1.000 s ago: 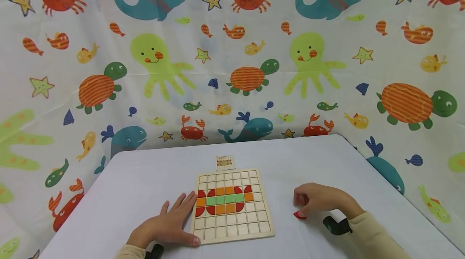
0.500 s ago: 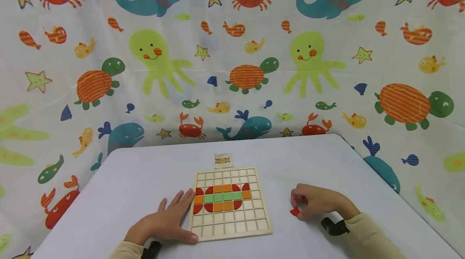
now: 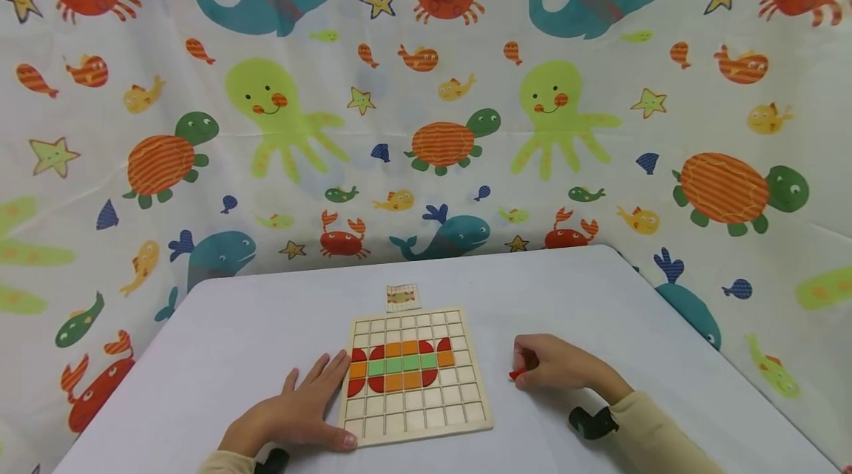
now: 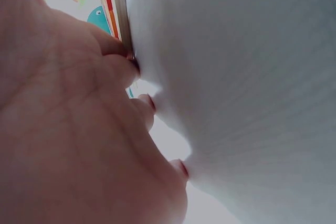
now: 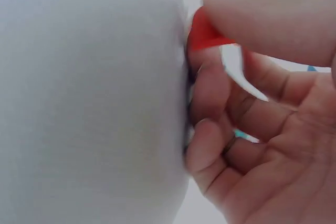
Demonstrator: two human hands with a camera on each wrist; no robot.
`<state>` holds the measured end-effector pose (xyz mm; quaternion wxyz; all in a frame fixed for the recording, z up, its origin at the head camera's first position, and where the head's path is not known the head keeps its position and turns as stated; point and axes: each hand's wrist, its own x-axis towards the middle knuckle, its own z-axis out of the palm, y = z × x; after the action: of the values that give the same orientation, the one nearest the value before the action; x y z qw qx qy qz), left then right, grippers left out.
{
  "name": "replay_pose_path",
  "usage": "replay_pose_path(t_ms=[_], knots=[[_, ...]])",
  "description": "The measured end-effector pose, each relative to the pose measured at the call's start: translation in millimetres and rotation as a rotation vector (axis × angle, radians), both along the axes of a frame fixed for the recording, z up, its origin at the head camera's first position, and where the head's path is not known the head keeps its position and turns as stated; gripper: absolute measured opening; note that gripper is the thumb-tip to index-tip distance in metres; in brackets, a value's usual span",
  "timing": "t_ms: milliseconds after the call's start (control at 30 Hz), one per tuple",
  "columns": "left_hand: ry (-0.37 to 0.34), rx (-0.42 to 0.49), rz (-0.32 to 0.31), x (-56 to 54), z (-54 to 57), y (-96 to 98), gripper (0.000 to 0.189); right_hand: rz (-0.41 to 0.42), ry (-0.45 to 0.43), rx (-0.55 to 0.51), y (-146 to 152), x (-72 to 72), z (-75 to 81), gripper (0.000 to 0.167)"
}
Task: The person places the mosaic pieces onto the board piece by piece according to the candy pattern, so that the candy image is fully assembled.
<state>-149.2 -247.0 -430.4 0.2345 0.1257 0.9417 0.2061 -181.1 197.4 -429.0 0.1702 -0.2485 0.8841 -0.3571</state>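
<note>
My right hand [image 3: 555, 363], low over the table right of the board, pinches a red quarter-circle tile [image 5: 207, 31] between thumb and forefinger; its other fingers are curled in. A square wooden grid board [image 3: 439, 415] carries a pattern of red rounded tiles [image 3: 376, 383], orange square tiles [image 3: 402, 349] and green square tiles [image 3: 394, 364]. At the pattern's right end, one red tile [image 3: 444, 344] sits above an orange tile [image 3: 445, 359]. My left hand [image 3: 293, 411] lies spread on the table, its fingertips and thumb against the board's left edge.
A small pattern card [image 3: 403, 297] lies just behind the board, printed with a similar coloured figure. The white table [image 3: 266, 326] reaches back to a curtain [image 3: 373, 119] with sea animals on it. Dark wrist bands [image 3: 592, 424] sit on both wrists.
My right hand has closed on the red tile and slid it left, a little nearer the board. The left hand stays at the board's edge; the head view has shifted slightly.
</note>
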Motion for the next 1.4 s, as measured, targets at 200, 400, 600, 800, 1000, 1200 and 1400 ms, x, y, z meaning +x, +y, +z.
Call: replay_pose_path(t_ms=[200, 400, 600, 800, 1000, 1200, 1400], knots=[[0.003, 0.008, 0.007, 0.6, -3.5, -1.5, 0.132, -0.080, -0.075, -0.132, -9.9, -3.9, -8.2, 0.013], [0.013, 0.002, -0.001, 0.9, -3.5, -1.7, 0.133, -0.108, -0.134, -0.268, -23.3, -3.4, -11.2, 0.009], [0.010, 0.004, -0.005, 1.5, -4.6, -1.8, 0.132, -0.118, -0.146, -0.322, -44.6, -1.8, -9.5, 0.011], [0.010, -0.003, 0.006, 2.7, -4.5, -1.8, 0.132, -0.142, -0.097, -0.320, -64.3, -2.2, -7.9, 0.013], [0.011, -0.006, 0.006, 2.2, -0.5, -0.2, 0.132, -0.158, -0.084, -0.343, -76.7, -2.3, -5.5, 0.012], [0.013, -0.003, 0.009, 1.8, -0.2, -0.3, 0.132, -0.146, -0.079, -0.369, -83.6, -2.5, -6.2, 0.009], [0.020, -0.003, -0.003, 2.8, -1.2, -0.9, 0.129, -0.170, -0.064, -0.352, -90.8, -0.5, -8.0, 0.007]])
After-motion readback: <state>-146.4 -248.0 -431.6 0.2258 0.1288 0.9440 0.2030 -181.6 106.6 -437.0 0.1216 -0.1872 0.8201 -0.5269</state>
